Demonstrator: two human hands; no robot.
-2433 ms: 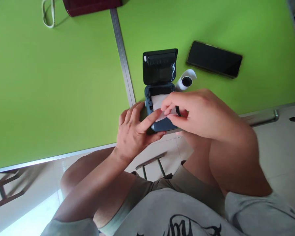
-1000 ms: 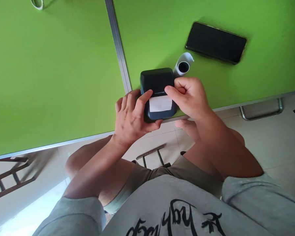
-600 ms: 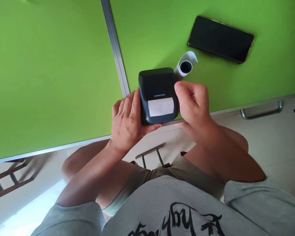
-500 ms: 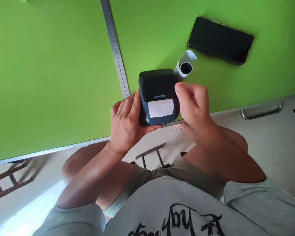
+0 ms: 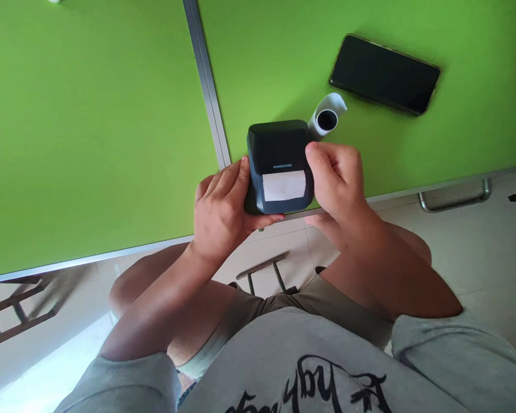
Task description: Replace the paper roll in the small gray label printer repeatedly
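Observation:
A dark label printer stands near the front edge of the green table, with a white paper label sticking out of its front slot. My left hand grips the printer's left side, thumb along its lower front. At the right side, my right hand has its fingers curled in, with the thumb tip against the printer's edge; what the curled fingers hold, if anything, is hidden. Just behind the printer's right side is a white paper roll with a dark core and a loose curled end.
A black smartphone lies face up at the back right. A metal strip divides the green tabletop. Along the front edge at right hangs a metal handle. Stool legs show on the floor at left.
The view has shifted slightly, so the printer sits a little further right and higher in it. Both hands keep the same places on the printer.

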